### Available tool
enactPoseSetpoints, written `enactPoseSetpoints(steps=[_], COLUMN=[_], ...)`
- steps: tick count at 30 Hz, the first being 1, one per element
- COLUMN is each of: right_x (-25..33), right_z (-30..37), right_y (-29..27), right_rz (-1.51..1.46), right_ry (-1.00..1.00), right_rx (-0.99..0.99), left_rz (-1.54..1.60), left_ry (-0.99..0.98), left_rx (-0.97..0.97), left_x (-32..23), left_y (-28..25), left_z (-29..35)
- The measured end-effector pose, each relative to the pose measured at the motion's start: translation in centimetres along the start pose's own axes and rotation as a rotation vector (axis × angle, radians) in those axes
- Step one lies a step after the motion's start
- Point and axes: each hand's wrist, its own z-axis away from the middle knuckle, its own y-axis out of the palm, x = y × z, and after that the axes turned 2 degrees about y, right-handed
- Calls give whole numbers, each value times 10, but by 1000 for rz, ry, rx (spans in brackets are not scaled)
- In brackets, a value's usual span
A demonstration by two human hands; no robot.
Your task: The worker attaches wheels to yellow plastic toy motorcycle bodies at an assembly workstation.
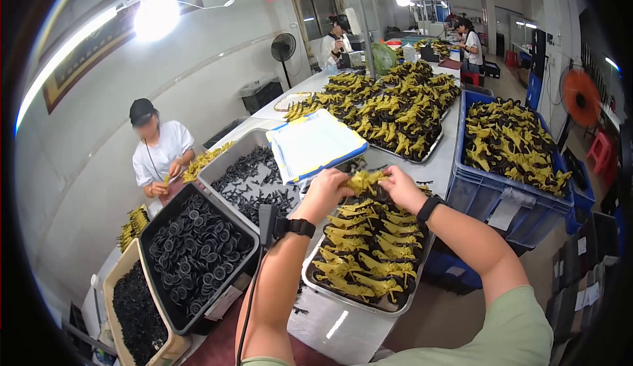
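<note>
Both my hands are raised over the far end of a metal tray (307, 278), at the middle of the table. Between them is a yellow plastic part (364, 181) with some black on it. My left hand (324, 193) pinches its left end, and my right hand (403, 189) grips the right end. Below my hands, rows of similar yellow-and-black parts (346, 244) fill the tray. The fingertips partly cover the held part, so its full shape is hidden.
Left of my arms stand a black bin of small black wheels (198, 254), a beige bin of tiny black pieces (135, 307) and a grey bin (257, 140). A blue crate (511, 214) of yellow parts is at right. Across the table, a co-worker (158, 148) handles yellow parts.
</note>
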Motion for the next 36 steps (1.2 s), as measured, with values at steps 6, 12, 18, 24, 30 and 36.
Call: enactPoseSetpoints(steps=[6,12,18,24,30,36], right_x=[16,-13,5,1,8,42], right_z=[6,3,13,8,18,54], right_y=[-6,5,-3,-1,-7,-19], right_rz=[169,386,337,370,409,398], right_ry=[51,-190,-105,-195,-180,-181], right_rx=[184,29,78,99,58,-10], left_rz=[-167,-23,217,113,27,356], left_ry=[-28,-128,-187,-187,-225,-288], left_rx=[75,-35,33,30,2,12], left_x=[21,7,-16,-7,-18,-54], left_y=[59,64,56,86,51,-53], left_z=[31,25,30,40,46,112])
